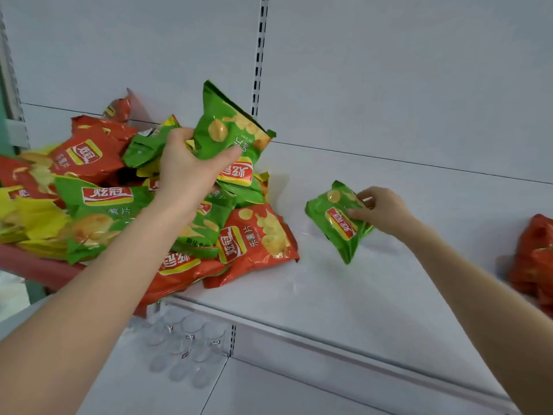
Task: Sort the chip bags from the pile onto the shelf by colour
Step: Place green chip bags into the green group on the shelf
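Note:
A pile of chip bags (98,205) in red, green and yellow covers the left part of the white shelf (344,295). My left hand (188,166) grips a green chip bag (230,136) and holds it up above the pile. To the right, a second green chip bag (335,220) lies alone on the shelf, and my right hand (380,211) holds its right edge with curled fingers. Red chip bags (535,256) sit at the far right edge of the shelf, partly cut off by the frame.
The shelf's white back panel (389,85) has a slotted upright (260,55) in the middle. Below the shelf's front edge, several clear plastic cups (185,348) stand on a lower shelf. A red ledge (36,265) shows at the left under the pile.

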Tool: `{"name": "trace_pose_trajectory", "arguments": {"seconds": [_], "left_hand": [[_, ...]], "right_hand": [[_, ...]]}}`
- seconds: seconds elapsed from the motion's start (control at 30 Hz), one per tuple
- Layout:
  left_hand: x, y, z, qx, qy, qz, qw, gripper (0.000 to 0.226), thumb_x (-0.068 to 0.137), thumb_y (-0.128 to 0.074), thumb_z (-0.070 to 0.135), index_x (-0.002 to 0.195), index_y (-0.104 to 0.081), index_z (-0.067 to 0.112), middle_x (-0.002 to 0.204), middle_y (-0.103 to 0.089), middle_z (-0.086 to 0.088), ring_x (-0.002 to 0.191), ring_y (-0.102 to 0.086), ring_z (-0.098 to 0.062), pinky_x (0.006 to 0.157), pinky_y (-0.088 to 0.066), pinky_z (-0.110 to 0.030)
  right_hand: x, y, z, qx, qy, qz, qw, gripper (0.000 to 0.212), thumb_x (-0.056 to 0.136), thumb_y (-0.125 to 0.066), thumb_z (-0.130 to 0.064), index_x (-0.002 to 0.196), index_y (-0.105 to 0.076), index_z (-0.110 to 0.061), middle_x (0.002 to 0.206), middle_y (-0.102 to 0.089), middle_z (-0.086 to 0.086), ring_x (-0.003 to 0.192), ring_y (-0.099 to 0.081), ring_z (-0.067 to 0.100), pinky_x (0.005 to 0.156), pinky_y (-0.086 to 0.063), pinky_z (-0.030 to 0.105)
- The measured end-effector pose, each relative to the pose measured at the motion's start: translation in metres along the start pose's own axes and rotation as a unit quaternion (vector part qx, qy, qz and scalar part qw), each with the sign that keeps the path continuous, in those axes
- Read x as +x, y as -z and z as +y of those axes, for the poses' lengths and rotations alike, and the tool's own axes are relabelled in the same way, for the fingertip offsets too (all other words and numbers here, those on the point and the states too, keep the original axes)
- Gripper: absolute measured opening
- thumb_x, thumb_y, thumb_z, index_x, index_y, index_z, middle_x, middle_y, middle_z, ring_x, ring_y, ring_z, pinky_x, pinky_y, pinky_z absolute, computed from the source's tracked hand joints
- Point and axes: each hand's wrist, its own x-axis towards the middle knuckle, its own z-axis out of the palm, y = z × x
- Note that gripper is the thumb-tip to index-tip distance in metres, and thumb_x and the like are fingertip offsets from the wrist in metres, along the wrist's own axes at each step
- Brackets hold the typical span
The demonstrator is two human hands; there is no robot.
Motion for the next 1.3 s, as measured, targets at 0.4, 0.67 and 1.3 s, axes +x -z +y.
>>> {"name": "trace_pose_trajectory", "arguments": {"seconds": [0.4, 0.67, 1.3], "left_hand": [[0.014, 0.045, 0.030, -0.114, 0.124, -0.212, 0.963, 0.109, 0.034, -0.075, 0.074, 0.122, -0.050, 0.014, 0.109, -0.068, -0.006, 0.090, -0.070, -0.020, 0.068, -0.058, -0.041], [0.046, 0.130, 0.013, -0.087, 0.068, -0.091, 0.990, 0.059, 0.067, -0.083, 0.013, 0.113, -0.046, 0.017, 0.107, -0.062, -0.001, 0.098, -0.065, -0.022, 0.086, -0.054, -0.046], [0.059, 0.181, -0.014, -0.096, -0.011, -0.009, 0.995, 0.060, 0.075, -0.077, 0.010, 0.115, -0.034, 0.021, 0.104, -0.056, 0.005, 0.091, -0.061, -0.009, 0.075, -0.053, -0.029]], "right_hand": [[-0.067, -0.002, -0.169, 0.053, 0.241, 0.184, 0.951, 0.048, 0.078, -0.072, -0.020, 0.123, -0.056, -0.013, 0.117, -0.052, 0.006, 0.107, -0.050, 0.015, 0.084, -0.037, 0.020], [-0.082, -0.045, -0.238, 0.196, 0.219, 0.198, 0.935, 0.043, 0.088, -0.063, -0.028, 0.128, -0.051, -0.017, 0.125, -0.053, -0.001, 0.110, -0.050, 0.008, 0.091, -0.040, 0.015], [-0.109, -0.078, -0.206, 0.173, 0.017, 0.151, 0.973, 0.062, 0.076, -0.073, -0.038, 0.129, -0.050, -0.014, 0.108, -0.058, 0.005, 0.098, -0.058, 0.022, 0.082, -0.050, 0.035]]}}
